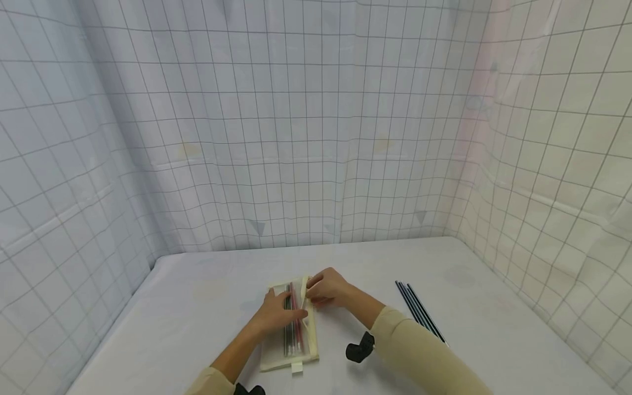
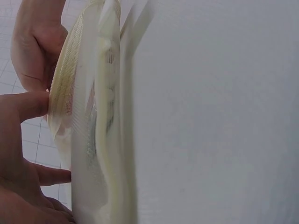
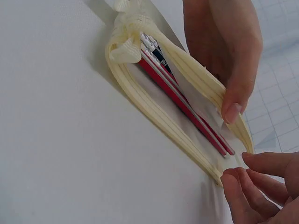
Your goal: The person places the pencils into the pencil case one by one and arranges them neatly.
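A see-through pencil case [image 1: 313, 341] with cream edging lies on the white table, its long zipper side parted. Red pencils [image 3: 180, 101] and a dark pencil marked HB show through the gap. My left hand [image 1: 271, 315] rests spread across the case, its thumb [image 3: 233, 109] laid on the upper zipper tape [image 3: 194, 72]. At the far end of the opening, my right hand [image 1: 328, 286] pinches the case's edge with thumb and fingertips. The fingertips partly hide the small piece they hold. A pale fabric tab [image 1: 297, 367] sticks out at the near end.
Several dark pencils [image 1: 419, 311] lie side by side on the table [image 1: 212, 318], right of the right forearm. A black device [image 1: 360, 348] sits at the right wrist. Grid-patterned white curtains [image 1: 306, 137] close in the back and both sides.
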The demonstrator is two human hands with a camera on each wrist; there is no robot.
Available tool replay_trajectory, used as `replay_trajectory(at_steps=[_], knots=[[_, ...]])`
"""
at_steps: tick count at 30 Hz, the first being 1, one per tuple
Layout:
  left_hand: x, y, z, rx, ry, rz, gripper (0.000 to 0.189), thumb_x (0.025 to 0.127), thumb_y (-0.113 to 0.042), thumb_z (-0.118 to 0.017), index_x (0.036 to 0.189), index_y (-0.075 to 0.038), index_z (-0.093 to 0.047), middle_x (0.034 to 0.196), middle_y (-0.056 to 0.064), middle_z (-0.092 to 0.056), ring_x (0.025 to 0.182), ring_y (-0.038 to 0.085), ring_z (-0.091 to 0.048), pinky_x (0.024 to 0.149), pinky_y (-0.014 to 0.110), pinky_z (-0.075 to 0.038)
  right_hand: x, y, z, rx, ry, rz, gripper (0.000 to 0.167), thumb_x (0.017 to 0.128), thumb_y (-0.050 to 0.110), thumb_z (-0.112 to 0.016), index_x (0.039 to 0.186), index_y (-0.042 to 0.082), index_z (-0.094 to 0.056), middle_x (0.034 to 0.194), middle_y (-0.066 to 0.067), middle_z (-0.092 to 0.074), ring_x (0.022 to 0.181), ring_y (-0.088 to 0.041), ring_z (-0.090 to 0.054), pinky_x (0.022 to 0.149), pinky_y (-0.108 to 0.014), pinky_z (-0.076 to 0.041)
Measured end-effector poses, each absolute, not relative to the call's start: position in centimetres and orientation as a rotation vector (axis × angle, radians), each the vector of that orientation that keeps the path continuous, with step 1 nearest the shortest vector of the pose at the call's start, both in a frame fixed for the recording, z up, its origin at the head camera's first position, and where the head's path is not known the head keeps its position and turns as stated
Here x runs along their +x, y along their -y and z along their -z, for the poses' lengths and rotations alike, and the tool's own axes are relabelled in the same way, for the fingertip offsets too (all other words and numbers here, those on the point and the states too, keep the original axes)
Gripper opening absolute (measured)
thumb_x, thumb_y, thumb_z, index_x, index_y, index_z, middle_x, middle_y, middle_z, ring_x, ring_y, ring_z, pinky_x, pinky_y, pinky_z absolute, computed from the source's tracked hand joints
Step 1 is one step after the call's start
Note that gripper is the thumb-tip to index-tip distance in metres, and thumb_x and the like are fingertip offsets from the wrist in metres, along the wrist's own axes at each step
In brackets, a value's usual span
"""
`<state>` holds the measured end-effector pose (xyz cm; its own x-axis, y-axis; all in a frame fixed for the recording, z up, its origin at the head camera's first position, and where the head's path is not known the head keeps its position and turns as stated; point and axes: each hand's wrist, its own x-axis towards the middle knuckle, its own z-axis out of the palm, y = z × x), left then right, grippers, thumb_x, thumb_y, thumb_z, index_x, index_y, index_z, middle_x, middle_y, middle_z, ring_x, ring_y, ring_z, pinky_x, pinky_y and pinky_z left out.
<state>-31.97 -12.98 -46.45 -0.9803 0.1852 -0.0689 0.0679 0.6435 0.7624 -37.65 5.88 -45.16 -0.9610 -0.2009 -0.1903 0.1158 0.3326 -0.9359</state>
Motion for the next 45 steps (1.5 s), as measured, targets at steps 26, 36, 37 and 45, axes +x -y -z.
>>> replay_trajectory(at_steps=[26,36,37,45], knots=[[-32.2,12.6,46.3,0.249,-2.789,-1.153,0.082,0.089,-0.041,-0.076,0.148,0.009,-0.048,0.155,0.049,-0.013,0.144,0.065,-0.014,0.106,0.078,-0.025,-37.6,-13.9,41.9,-0.026,-2.406,1.592,0.035,0.087,0.003,-0.080,0.119,-0.006,-0.070,0.095,-0.009,-0.074,0.084,-0.026,-0.073,0.070,-0.039,-0.061],[-32.0,12.7,46.2,0.238,-2.772,-1.182,0.083,0.089,-0.040,-0.076,0.149,0.008,-0.045,0.156,0.049,-0.010,0.144,0.065,-0.012,0.106,0.080,-0.023,-37.5,-17.0,41.0,-0.029,-2.409,1.605,0.035,0.089,0.005,-0.080,0.120,-0.005,-0.069,0.099,-0.010,-0.075,0.096,-0.036,-0.073,0.074,-0.041,-0.062],[-32.1,12.8,46.3,0.237,-2.771,-1.182,0.084,0.089,-0.041,-0.076,0.150,0.008,-0.045,0.156,0.048,-0.010,0.144,0.065,-0.012,0.106,0.079,-0.023,-37.5,-17.3,41.0,-0.030,-2.412,1.602,0.035,0.089,0.005,-0.080,0.120,-0.006,-0.069,0.099,-0.010,-0.075,0.096,-0.036,-0.072,0.074,-0.041,-0.062],[-32.2,12.9,46.5,0.246,-2.767,-1.193,0.083,0.089,-0.041,-0.077,0.149,0.007,-0.046,0.156,0.049,-0.010,0.143,0.067,-0.013,0.105,0.080,-0.023,-37.2,-18.9,40.9,-0.021,-2.418,1.596,0.033,0.089,0.006,-0.081,0.118,-0.005,-0.070,0.100,-0.011,-0.075,0.099,-0.039,-0.072,0.075,-0.043,-0.061]])
